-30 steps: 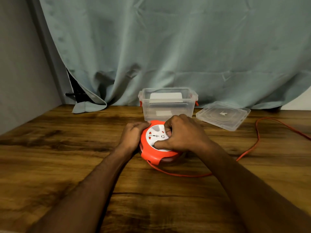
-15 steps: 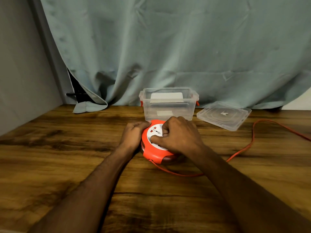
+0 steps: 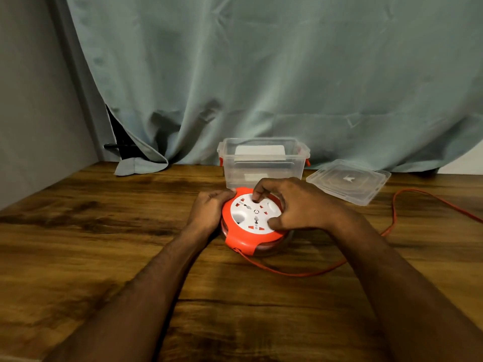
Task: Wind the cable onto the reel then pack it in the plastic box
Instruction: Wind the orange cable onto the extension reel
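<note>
Glossy orange plastic rims the reel (image 3: 239, 240), its white face (image 3: 254, 212) smooth and shiny under the light. The plastic box (image 3: 262, 165) behind it is clear, faintly frosted, with its lid (image 3: 349, 180) the same see-through plastic. A thin orange cable (image 3: 292, 273) looks rubbery and matt. The bench (image 3: 104, 231) shows dark wood grain with a soft sheen. Behind, the curtain (image 3: 261, 74) is matt grey-green cloth, creased.

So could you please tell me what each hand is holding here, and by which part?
Both hold the reel: the left hand grips its orange left rim, and the right hand has fingers on the white top face.
</note>
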Motion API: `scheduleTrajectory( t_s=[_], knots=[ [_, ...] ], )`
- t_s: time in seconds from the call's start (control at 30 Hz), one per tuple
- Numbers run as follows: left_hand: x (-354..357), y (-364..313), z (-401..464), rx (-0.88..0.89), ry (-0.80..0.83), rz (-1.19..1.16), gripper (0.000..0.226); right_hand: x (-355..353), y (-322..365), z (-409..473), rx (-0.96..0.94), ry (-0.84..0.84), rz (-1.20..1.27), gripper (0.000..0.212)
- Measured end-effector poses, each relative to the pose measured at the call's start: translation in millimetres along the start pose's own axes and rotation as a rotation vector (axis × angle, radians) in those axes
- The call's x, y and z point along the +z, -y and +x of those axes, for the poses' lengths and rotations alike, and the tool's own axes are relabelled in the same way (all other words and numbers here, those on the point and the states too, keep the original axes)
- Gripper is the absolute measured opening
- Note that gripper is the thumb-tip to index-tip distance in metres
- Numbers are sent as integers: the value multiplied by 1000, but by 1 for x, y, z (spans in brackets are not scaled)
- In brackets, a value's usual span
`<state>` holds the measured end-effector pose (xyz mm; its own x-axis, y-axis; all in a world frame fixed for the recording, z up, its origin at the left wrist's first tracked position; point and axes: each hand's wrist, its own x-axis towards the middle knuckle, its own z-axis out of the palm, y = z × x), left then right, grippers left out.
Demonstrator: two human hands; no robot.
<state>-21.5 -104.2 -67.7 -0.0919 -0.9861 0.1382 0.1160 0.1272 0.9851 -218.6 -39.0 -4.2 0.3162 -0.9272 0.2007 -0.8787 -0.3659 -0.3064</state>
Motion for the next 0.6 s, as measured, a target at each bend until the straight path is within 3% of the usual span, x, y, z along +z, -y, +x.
scheduleTrajectory(
  t_s=[0.3,0.6],
  knots=[
    [-3,2,2,14,29,61,26,-3,6,-4,-6,-9,50,67],
    [-3,2,3,13,24,47,21,-1,15,-8,36,-31,-29,62]
  ],
)
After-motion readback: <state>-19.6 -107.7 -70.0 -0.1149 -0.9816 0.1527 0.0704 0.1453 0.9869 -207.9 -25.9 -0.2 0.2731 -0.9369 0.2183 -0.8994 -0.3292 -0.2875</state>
